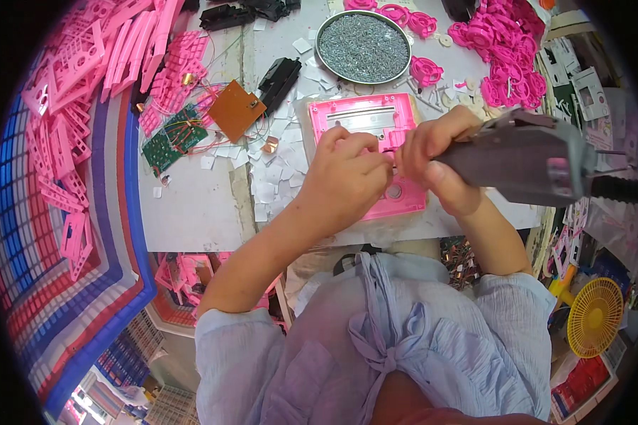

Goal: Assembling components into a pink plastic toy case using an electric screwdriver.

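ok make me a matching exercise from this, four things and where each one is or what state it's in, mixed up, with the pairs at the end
Things:
1. round dish
2. grey handheld tool
3. green circuit board
4. pink panel

Places and states:
A. gripped by the right hand
B. partly covered by the left hand
C. filled with small metal pieces
D. left of the brown board

Pairs: 1-C, 2-A, 3-D, 4-B

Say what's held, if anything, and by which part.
The right hand grips the grey tool by its end nearest the pink casing; whether the left hand holds anything cannot be told.
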{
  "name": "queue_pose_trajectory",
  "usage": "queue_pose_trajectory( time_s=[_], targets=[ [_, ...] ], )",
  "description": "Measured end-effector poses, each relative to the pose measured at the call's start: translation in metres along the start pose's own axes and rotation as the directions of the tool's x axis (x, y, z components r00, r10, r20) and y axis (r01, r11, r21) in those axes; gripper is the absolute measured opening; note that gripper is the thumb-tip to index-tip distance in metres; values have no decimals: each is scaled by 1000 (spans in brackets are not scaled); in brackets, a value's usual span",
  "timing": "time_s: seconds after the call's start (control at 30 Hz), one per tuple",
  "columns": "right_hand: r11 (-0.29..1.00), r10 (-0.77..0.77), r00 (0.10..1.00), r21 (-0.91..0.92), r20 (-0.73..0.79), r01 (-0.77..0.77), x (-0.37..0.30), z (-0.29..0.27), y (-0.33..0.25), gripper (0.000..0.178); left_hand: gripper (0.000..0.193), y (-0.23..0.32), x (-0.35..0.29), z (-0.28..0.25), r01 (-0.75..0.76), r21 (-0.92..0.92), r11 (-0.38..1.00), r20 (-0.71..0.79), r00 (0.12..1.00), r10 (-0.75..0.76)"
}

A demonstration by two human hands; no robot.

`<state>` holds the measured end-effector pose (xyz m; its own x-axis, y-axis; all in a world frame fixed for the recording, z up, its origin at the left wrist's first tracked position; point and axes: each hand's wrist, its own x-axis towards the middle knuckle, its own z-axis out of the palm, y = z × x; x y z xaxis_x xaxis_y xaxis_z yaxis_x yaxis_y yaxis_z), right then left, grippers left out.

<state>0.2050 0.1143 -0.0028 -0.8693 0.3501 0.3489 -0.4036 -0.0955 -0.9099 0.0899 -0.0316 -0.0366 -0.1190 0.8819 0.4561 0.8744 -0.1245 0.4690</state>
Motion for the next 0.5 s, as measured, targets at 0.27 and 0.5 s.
queue_pose_trajectory(
  time_s=[0.27,0.5],
  targets=[
    [931,97,964,-366,246,0,-8,-15,6,24,9,-4,1,2,-61,106,993,41,998,57],
    [986,80,997,146,2,-80,24,-26,-18,38,14,-17,-6,-12,124,-62,990,-43,991,-127]
  ],
)
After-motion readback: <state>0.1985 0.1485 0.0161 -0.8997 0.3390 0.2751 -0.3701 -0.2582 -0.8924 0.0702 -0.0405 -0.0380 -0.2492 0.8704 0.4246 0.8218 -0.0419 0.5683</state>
